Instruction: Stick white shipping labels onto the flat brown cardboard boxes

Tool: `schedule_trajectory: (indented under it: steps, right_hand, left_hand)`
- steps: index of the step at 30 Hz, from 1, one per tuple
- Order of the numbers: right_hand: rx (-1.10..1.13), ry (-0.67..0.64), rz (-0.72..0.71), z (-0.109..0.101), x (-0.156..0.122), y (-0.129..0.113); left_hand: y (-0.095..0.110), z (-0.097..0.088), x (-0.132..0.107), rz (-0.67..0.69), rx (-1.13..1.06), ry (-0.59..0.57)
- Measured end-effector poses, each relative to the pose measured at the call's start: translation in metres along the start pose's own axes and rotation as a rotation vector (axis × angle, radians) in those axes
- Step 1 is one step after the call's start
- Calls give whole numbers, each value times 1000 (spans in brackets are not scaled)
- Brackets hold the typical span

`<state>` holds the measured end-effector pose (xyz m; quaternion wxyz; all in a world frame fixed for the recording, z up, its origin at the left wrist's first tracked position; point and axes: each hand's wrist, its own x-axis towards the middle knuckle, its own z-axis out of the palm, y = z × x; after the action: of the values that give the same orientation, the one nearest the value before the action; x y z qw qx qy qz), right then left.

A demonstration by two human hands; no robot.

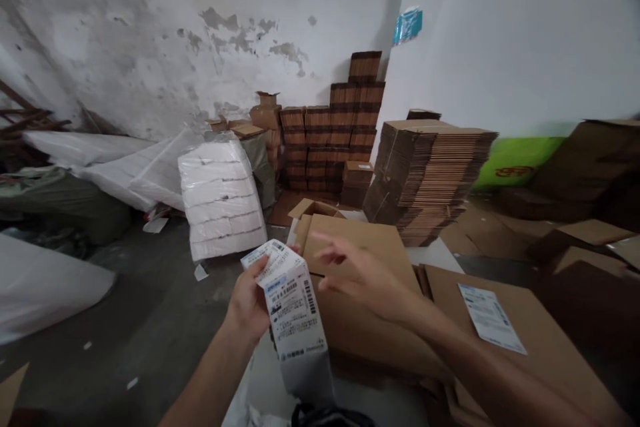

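Note:
A strip of printed shipping labels (295,313) with barcodes is gripped by my left hand (250,300), its lower end hanging down in front of me. My right hand (357,273) is held just to the right of the strip, fingers apart and slightly blurred, with nothing visible in it. Beneath that hand lies a closed cardboard box (373,230). Further right, another cardboard box (525,300) carries a shipping label (491,317) on its top.
A tall stack of flattened cartons (435,173) stands beyond the boxes. Bundled cartons (330,140) are piled against the wall. To the left, a plastic-wrapped white bundle (220,197) and a dark green sack (65,203) rest on the floor. A black item (330,417) lies at the bottom edge.

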<state>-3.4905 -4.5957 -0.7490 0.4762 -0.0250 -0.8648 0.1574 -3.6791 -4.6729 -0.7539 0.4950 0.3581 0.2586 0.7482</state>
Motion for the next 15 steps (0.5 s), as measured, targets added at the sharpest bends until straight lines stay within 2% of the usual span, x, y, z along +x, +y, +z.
schedule_trajectory:
  steps: [2, 3, 8, 10, 12, 14, 15]
  right_hand:
    - [49, -98, 13, 10, 3, 3]
    - [51, -105, 12, 12, 4, 4]
    - [-2, 52, -59, -1, 7, -1]
    - [69, 32, -28, 0, 11, 3]
    - [133, -46, 19, 10, 15, 9]
    - [108, -85, 13, 19, 16, 10]
    - [62, -59, -18, 20, 15, 8]
  left_hand:
    - [-3, 5, 1, -20, -17, -19]
    - [-3, 6, 2, -26, -22, -12]
    - [2, -1, 9, 68, 29, 70]
    - [3, 0, 9, 72, 32, 62]
    - [0, 5, 8, 36, 9, 40]
    - [-4, 8, 9, -10, -16, 24]
    - [-5, 8, 12, -22, -22, 8]
